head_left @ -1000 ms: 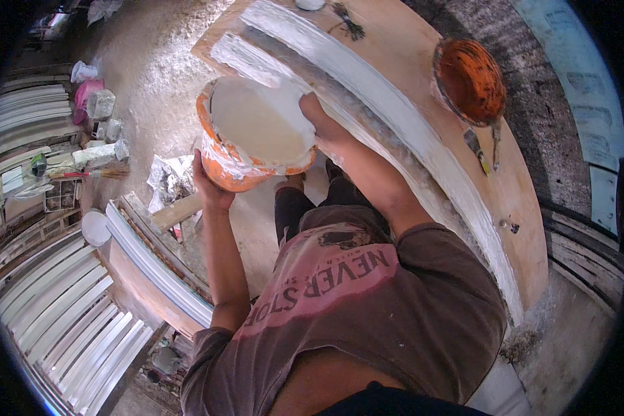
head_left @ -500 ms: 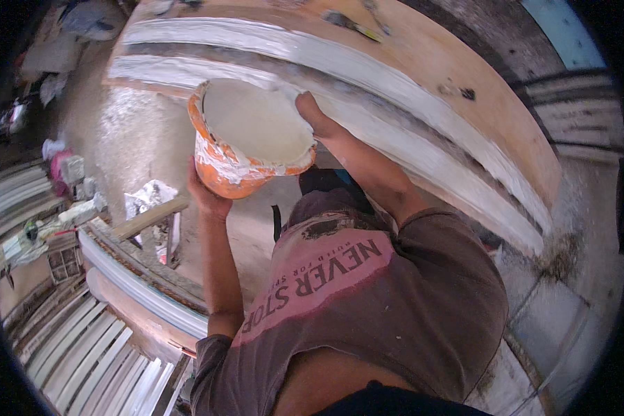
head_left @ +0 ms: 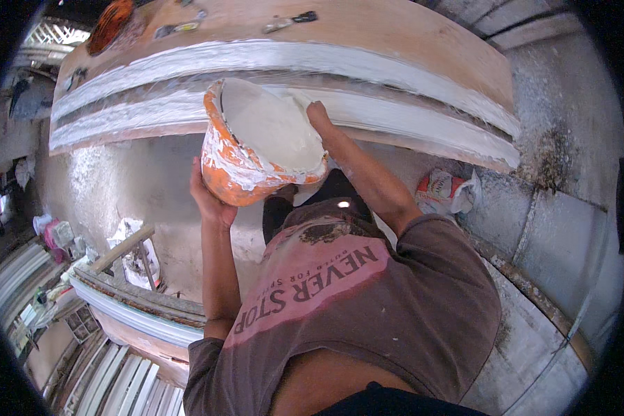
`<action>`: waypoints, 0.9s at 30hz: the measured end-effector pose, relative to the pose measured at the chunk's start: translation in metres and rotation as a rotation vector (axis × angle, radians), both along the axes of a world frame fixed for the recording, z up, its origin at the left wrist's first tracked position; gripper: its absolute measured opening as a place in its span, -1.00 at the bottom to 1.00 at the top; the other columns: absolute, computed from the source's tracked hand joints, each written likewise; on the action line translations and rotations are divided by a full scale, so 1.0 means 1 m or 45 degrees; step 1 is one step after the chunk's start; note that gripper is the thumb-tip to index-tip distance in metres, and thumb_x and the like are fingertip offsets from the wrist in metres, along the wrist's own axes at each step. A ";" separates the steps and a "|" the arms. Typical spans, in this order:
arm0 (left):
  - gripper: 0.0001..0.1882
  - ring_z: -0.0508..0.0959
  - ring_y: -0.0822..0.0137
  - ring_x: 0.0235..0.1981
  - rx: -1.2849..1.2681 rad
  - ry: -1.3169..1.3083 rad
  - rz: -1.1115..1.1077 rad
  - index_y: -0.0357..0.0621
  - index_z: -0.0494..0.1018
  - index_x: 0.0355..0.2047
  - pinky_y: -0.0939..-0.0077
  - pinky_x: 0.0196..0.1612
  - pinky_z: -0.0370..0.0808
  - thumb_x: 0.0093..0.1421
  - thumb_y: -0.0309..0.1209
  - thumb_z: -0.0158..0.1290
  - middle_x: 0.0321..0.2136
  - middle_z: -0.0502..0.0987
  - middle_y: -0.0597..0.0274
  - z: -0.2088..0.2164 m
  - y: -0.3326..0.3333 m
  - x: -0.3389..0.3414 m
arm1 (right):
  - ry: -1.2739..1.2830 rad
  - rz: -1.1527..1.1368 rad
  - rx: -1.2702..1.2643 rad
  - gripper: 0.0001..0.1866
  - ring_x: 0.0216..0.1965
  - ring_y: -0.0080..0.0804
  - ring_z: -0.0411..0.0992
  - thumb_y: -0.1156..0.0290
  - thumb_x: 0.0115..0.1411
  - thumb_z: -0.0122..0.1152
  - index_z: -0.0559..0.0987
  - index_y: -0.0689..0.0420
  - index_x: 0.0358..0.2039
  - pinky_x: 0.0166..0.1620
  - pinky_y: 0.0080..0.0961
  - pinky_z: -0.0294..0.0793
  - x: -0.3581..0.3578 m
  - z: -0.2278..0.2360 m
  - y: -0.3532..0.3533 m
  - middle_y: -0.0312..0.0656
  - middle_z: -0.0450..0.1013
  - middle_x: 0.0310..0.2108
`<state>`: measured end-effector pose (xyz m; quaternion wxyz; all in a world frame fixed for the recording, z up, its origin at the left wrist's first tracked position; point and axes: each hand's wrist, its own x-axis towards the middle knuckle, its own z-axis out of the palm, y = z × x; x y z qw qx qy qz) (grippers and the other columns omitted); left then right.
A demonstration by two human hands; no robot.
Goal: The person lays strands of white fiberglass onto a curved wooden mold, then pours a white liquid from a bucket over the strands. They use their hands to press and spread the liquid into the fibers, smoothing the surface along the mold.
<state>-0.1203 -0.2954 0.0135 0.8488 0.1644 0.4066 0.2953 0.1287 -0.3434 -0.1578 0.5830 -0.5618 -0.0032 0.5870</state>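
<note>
An orange bucket (head_left: 222,163), smeared with white, is held up in front of me. Creamy white plaster mix (head_left: 267,128) fills much of it, and it tilts with its mouth turned toward the upper right. My left hand (head_left: 211,197) supports the lower left side, fingers curled around the wall. At the far right rim my right hand (head_left: 319,118) is closed on the edge; part of its fingers is hidden. Just beyond the bucket lies a long worktable (head_left: 388,31) bearing two long white plaster strips (head_left: 166,64) with a dark gap between them.
Two putty knives or brushes (head_left: 290,22) lie on the table's far part, near an orange basin (head_left: 109,28). A red-and-white sack (head_left: 444,191) sits on the floor at right. To the left stand a wooden trestle (head_left: 121,249) and several stacked white mouldings (head_left: 121,381).
My view has turned, so the table now runs more level across the top and the orange basin and sack have come into sight. Both hands still hold the bucket, slightly further right.
</note>
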 end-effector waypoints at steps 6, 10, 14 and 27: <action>-0.38 0.41 0.11 0.09 0.054 -0.059 -0.179 -0.11 0.22 0.19 0.12 0.14 0.35 0.31 0.05 -0.28 0.08 0.40 0.10 -0.027 -0.131 0.131 | -0.755 0.088 -0.027 -0.53 -0.31 -0.16 0.56 0.20 0.32 -0.20 0.51 0.34 -0.09 -0.23 -0.31 0.57 0.134 -0.050 -0.172 0.01 0.55 -0.25; -0.37 0.46 0.12 0.01 -0.065 -0.063 -0.359 -0.11 0.24 0.17 0.11 0.09 0.39 0.29 0.09 -0.27 0.01 0.44 0.12 -0.042 -0.215 0.233 | -0.263 -0.204 -0.133 -0.53 -0.28 -0.19 0.55 0.17 0.32 -0.17 0.52 0.31 -0.09 -0.23 -0.31 0.56 0.231 -0.071 -0.307 -0.02 0.55 -0.26; -0.46 0.54 0.26 -0.29 -0.146 0.130 -0.442 -0.02 0.38 -0.03 0.24 -0.21 0.53 0.23 0.13 -0.16 -0.29 0.52 0.23 -0.042 -0.308 0.339 | -0.265 -0.368 -0.258 -0.55 -0.28 -0.18 0.55 0.19 0.31 -0.17 0.52 0.32 -0.10 -0.22 -0.29 0.55 0.321 -0.051 -0.434 0.00 0.54 -0.26; -0.26 0.34 0.20 0.18 -0.527 -0.468 -0.696 0.06 0.20 0.23 0.13 0.20 0.28 0.17 0.21 -0.10 0.20 0.29 0.23 -0.105 -0.477 0.499 | -0.304 -0.589 -0.188 -0.60 -0.26 -0.18 0.55 0.25 0.28 -0.15 0.50 0.34 -0.14 -0.20 -0.23 0.54 0.443 0.025 -0.617 0.07 0.53 -0.26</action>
